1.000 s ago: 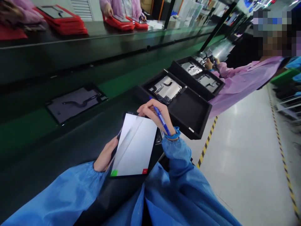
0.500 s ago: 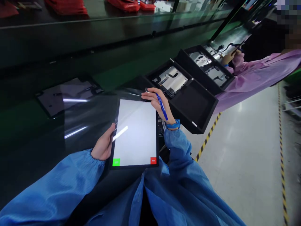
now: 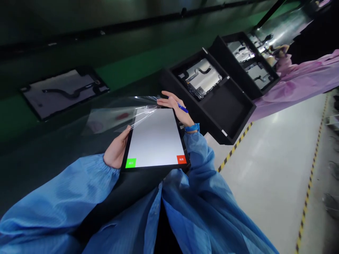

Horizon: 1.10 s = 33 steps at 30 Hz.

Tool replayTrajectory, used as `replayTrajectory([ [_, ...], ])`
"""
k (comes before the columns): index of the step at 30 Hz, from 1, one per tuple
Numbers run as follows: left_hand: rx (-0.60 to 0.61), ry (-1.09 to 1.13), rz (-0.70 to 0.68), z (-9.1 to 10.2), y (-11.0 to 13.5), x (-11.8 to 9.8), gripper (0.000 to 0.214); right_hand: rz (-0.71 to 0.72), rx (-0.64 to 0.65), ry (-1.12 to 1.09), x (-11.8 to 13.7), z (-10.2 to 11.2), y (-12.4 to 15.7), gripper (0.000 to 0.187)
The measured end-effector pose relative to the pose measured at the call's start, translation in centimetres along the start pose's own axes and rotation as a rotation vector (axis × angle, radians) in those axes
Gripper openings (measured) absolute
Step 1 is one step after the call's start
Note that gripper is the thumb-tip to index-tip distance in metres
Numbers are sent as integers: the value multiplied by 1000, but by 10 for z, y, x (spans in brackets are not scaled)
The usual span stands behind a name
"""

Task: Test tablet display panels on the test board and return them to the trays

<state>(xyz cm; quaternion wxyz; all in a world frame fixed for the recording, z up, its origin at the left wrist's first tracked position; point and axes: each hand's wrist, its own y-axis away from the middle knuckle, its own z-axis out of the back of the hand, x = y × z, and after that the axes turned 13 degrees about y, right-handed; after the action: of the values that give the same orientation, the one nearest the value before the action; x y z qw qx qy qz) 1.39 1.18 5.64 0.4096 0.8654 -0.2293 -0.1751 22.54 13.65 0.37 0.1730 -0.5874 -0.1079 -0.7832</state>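
A tablet with a lit white screen, a green square and a red square at its near corners, rests in front of me. My left hand grips its left edge. At the tablet's far edge my right hand pinches a clear protective film, which is peeled off to the left. A blue pen is tucked in the same hand.
A black tray with a tablet back part stands to the right, a second tray beyond it. A person in a pink sleeve works there. Another flat part lies on the green conveyor belt at left. Yellow-black floor tape runs at right.
The film has come off the screen and now lies spread to the left. The tablet has tilted flatter, and my view has dropped downward.
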Motion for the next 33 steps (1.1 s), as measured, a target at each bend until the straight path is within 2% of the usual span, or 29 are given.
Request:
replayTrajectory([
  [4, -40, 19, 68, 2, 1, -3, 49, -30, 36, -27, -5, 0, -2, 74],
  [9, -39, 21, 77, 8, -4, -6, 48, -50, 123, -23, -2, 3, 1, 75],
  [13, -52, 27, 13, 21, -17, -10, 47, 41, 114, 17, 3, 2, 0, 65],
  [15, -39, -1, -23, 30, -24, -12, 49, 132, 24, -1, 3, 0, -2, 56],
  [17, -29, -31, -75, 37, -29, -13, 49, 203, -139, 18, 7, -2, -1, 47],
  [20, -58, -64, -149, 42, -31, -13, 48, 249, -418, 209, 24, -4, 12, 32],
  [22, -80, -79, -146, 44, -30, -13, 51, 273, -464, 368, 41, -4, 26, 33],
  [23, -79, -89, -139, 44, -30, -13, 53, 293, -428, 446, 49, -5, 34, 36],
  [25, -62, -103, -137, 46, -31, -14, 56, 338, -221, 609, 59, -11, 46, 44],
  [27, -40, -112, -153, 48, -32, -14, 57, 370, 40, 726, 60, -21, 54, 59],
  [29, -14, -116, -176, 51, -34, -13, 56, 365, 218, 792, 52, -36, 60, 79],
  [31, 2, -122, -182, 52, -36, -12, 54, 356, 284, 858, 39, -51, 67, 89],
  [32, 4, -125, -185, 52, -36, -11, 52, 358, 291, 901, 32, -58, 71, 86],
  [33, 2, -125, -190, 52, -36, -11, 51, 369, 284, 944, 25, -63, 76, 75],
])
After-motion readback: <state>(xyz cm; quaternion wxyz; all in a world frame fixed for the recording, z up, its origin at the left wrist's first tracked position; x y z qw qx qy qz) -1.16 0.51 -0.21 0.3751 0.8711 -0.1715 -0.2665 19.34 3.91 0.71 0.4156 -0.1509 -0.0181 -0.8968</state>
